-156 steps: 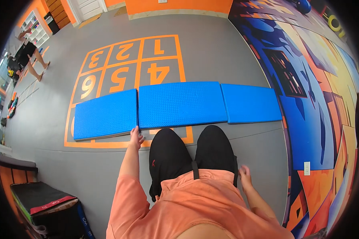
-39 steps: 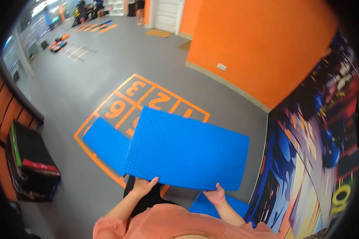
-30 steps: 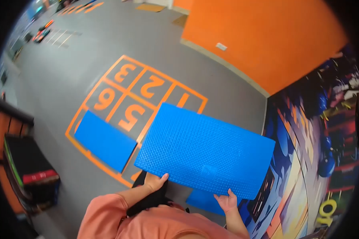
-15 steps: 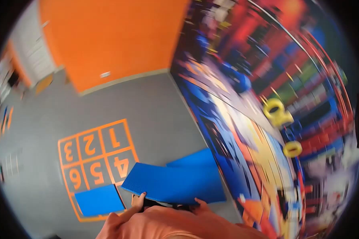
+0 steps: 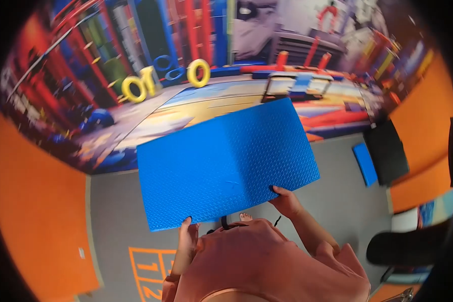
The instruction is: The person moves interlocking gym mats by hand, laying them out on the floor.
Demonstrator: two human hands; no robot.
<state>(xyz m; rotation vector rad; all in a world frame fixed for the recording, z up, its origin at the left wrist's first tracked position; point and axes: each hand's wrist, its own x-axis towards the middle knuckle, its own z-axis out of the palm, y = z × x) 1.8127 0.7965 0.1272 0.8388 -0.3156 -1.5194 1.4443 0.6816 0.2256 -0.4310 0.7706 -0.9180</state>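
Observation:
A blue textured exercise mat (image 5: 226,161) is held out in front of my body, tilted slightly, its right end higher than its left. My left hand (image 5: 187,235) grips its near edge toward the left, thumb on top. Further right along that same edge, my right hand (image 5: 286,201) is closed on the mat, also with the thumb on top. The fingers of both hands are mostly hidden under it. Below the mat a bare foot (image 5: 245,216) shows on the grey floor.
A colourful mural wall (image 5: 201,100) stands ahead, with orange walls (image 5: 35,201) at the sides. To the right, a smaller blue mat (image 5: 365,163) lies beside a black block-like object (image 5: 387,151). A black padded object (image 5: 407,246) is nearer. Orange floor numbers (image 5: 148,274) show at lower left.
My view has swung right, from the numbered floor grid to the mural. The mat has turned with me, still in both hands. The blue mat lying on the grid is out of view.

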